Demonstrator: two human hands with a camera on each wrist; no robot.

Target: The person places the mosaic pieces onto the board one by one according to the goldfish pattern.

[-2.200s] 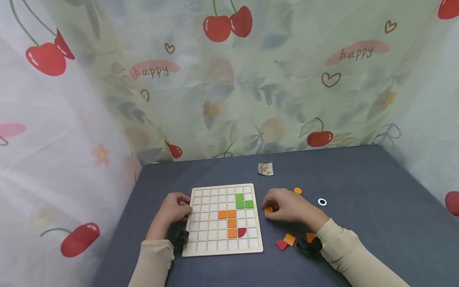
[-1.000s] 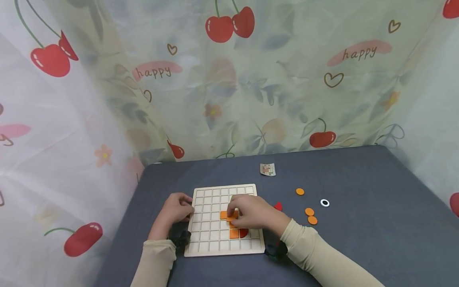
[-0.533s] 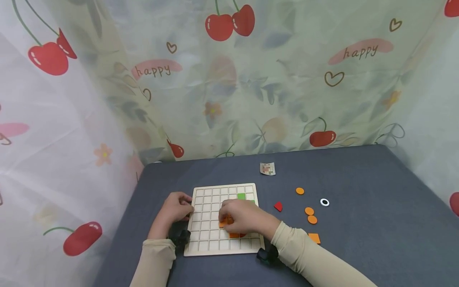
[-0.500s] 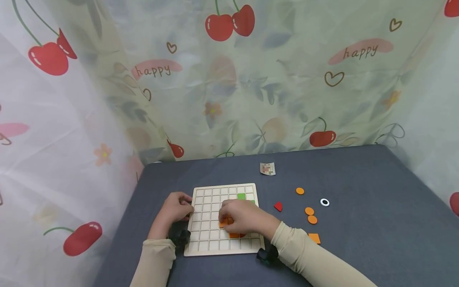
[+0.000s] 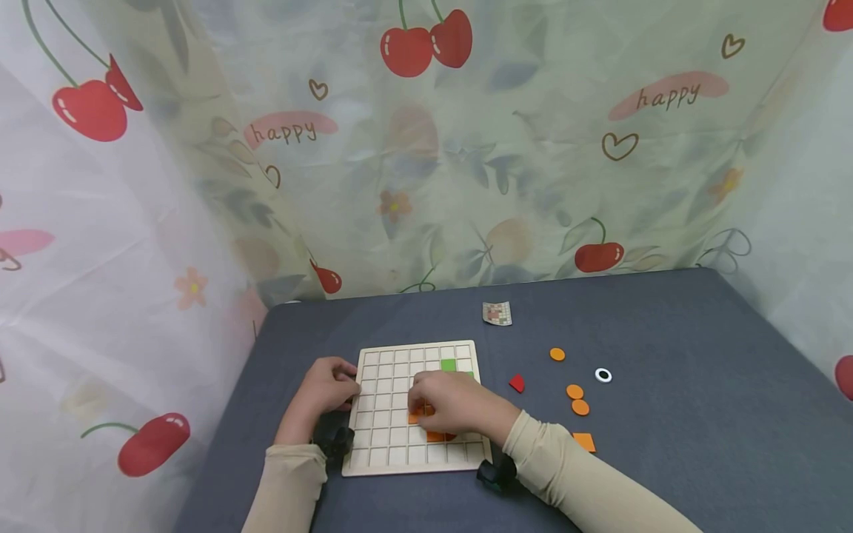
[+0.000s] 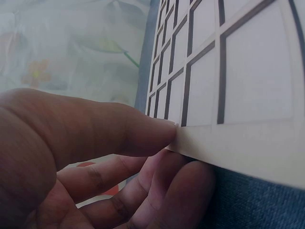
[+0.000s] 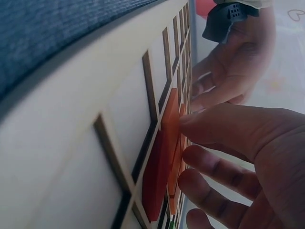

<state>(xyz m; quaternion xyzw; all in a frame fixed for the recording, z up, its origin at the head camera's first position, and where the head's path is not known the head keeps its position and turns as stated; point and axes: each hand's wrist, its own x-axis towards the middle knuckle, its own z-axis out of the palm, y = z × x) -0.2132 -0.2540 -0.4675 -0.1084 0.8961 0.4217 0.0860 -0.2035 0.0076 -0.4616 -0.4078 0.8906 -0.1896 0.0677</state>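
Observation:
A pale wooden grid board (image 5: 380,437) lies on the table. At its left edge, my left hand (image 5: 326,386) pinches the rim; in the left wrist view the thumb (image 6: 147,136) is on top with fingers curled below. Over the board's middle, my right hand (image 5: 453,400) holds an orange square tile (image 5: 415,419) with thumb and fingertips, down at the cells. More orange tiles (image 7: 170,112) and a red quarter-round tile (image 7: 156,176) sit in nearby cells, partly hidden by the hand. Green tiles (image 5: 449,365) show beyond it.
Right of the board lie a red piece (image 5: 517,383), several orange discs (image 5: 557,354), an orange square (image 5: 583,443) and a white ring with a dark centre (image 5: 603,375). A small patterned card (image 5: 497,314) lies at the back. Patterned curtains (image 5: 426,148) surround the table.
My right hand has carried an orange square tile from the table right of the board onto its middle, then slightly left and nearer. During the last half second it barely moves. My left hand stays.

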